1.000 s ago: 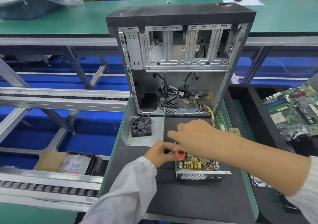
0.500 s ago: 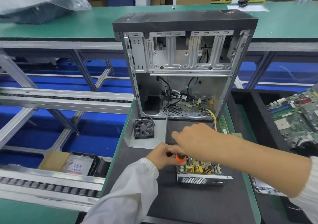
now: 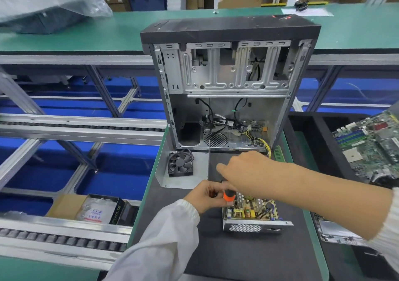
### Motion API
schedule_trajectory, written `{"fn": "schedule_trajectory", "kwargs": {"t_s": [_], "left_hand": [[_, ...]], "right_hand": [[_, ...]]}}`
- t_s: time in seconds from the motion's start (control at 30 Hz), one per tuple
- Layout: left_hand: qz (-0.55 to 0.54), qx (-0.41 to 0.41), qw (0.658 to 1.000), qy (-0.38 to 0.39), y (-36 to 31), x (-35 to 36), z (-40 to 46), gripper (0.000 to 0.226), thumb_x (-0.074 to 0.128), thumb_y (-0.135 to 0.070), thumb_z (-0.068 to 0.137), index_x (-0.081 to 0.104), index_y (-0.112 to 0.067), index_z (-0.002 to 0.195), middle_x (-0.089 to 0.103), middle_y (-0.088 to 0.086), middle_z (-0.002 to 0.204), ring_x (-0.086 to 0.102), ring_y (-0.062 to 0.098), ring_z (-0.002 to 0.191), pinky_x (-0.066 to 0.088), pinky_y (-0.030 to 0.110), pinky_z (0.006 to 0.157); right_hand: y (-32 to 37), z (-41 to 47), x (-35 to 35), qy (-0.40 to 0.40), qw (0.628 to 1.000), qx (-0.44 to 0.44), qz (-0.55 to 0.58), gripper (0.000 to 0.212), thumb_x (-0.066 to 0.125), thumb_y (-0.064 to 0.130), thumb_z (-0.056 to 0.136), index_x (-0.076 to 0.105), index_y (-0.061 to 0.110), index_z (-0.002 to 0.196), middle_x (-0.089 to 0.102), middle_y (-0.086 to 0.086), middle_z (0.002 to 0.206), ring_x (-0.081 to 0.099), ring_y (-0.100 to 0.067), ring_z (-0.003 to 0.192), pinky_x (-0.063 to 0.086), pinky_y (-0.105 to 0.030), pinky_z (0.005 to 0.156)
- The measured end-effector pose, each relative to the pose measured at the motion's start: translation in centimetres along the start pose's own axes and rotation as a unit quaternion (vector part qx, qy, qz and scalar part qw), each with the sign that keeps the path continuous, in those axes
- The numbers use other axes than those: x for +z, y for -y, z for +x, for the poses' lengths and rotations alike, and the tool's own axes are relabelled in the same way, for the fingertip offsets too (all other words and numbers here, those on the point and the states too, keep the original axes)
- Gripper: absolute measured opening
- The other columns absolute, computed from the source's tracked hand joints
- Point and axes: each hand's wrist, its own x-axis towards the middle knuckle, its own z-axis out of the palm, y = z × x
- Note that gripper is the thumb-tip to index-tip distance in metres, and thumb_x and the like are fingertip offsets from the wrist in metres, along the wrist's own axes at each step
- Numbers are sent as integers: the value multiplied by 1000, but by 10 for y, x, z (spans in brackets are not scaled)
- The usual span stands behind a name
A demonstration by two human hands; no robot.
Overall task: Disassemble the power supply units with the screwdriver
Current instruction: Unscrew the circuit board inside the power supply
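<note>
The opened power supply unit (image 3: 251,213) lies on the dark tabletop (image 3: 237,254), circuit board exposed. The left hand (image 3: 208,195) curls its fingers around the orange-tipped screwdriver (image 3: 228,196) at the unit's near-left corner. The right hand (image 3: 246,170) hovers directly above it, fingers bent downward; its grip cannot be determined. A loose fan (image 3: 180,163) sits beyond the left hand.
</note>
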Motion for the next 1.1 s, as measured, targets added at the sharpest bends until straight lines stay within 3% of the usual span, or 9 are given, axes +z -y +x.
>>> {"fn": "schedule_trajectory", "kwargs": {"t_s": [0.17, 0.3, 0.47, 0.57, 0.67, 0.77, 0.93, 1.0, 1.1], "left_hand": [[13, -9, 1000, 10, -2, 5, 3, 27, 74, -15, 83, 66, -28, 61, 42, -10, 57, 35, 5, 58, 32, 20, 61], [8, -17, 1000, 6, 4, 4, 3, 23, 72, -7, 86, 60, 14, 84, 42, -4, 57, 36, 0, 53, 36, 12, 63], [-3, -29, 1000, 3, -3, 3, 1, 20, 71, -3, 85, 61, -8, 68, 42, -1, 58, 37, 6, 57, 34, 18, 61], [12, -16, 1000, 13, -3, 0, 1, 31, 71, -4, 83, 62, -24, 62, 42, -14, 53, 36, -1, 51, 32, 11, 54], [22, -10, 999, 21, -6, -1, -1, 6, 71, -4, 86, 66, -3, 83, 44, -1, 60, 35, -1, 47, 31, 14, 53], [0, -9, 999, 32, -5, 0, -1, 15, 68, -1, 87, 63, 12, 94, 40, 3, 58, 33, 0, 47, 33, 13, 52], [3, -8, 1000, 30, -5, 1, 1, 30, 71, -7, 83, 61, -28, 65, 39, -16, 49, 33, -1, 45, 31, 9, 47], [-2, -12, 1000, 20, -3, 1, 1, 17, 72, -10, 85, 63, -22, 76, 44, -13, 54, 36, 4, 48, 34, 15, 51], [-33, -14, 999, 15, -6, 4, 0, 16, 73, -14, 84, 67, -16, 99, 50, 12, 75, 37, 24, 65, 37, 31, 67]], "right_hand": [[-7, -7, -6, 50, 997, -14, 65, 47, 64, 40, 86, 38, 21, 119, 37, -5, 103, 43, -22, 73, 24, -28, 45], [-3, -1, -2, 4, 999, 37, -15, 43, 43, 50, 97, 52, 11, 111, 55, -5, 91, 57, -24, 73, 38, -29, 54], [-6, -8, -1, 39, 997, -38, 55, 38, 59, 24, 90, 40, 22, 122, 39, -7, 116, 51, -27, 98, 30, -30, 51], [-7, -7, -5, 27, 998, -5, 53, 62, 67, 56, 78, 38, 21, 119, 39, -5, 106, 47, -22, 77, 24, -28, 47], [-1, -2, -3, -8, 998, 45, -32, 51, 47, 59, 91, 47, 12, 111, 50, -6, 85, 49, -23, 65, 22, -28, 43], [1, -3, 0, -5, 999, 15, -29, 26, 46, 33, 100, 48, 14, 117, 56, -8, 107, 60, -27, 93, 28, -30, 49], [-5, -11, -11, 64, 993, 6, 99, 53, 67, 42, 83, 37, 21, 122, 37, -5, 109, 44, -23, 88, 30, -29, 53], [-2, -8, -12, 50, 996, 62, 50, 56, 58, 56, 86, 41, 14, 120, 42, -4, 95, 49, -24, 82, 33, -30, 57], [4, -3, -7, 24, 997, 69, -27, 36, 45, 42, 99, 54, 10, 113, 60, -7, 104, 62, -27, 92, 39, -32, 62]]}}
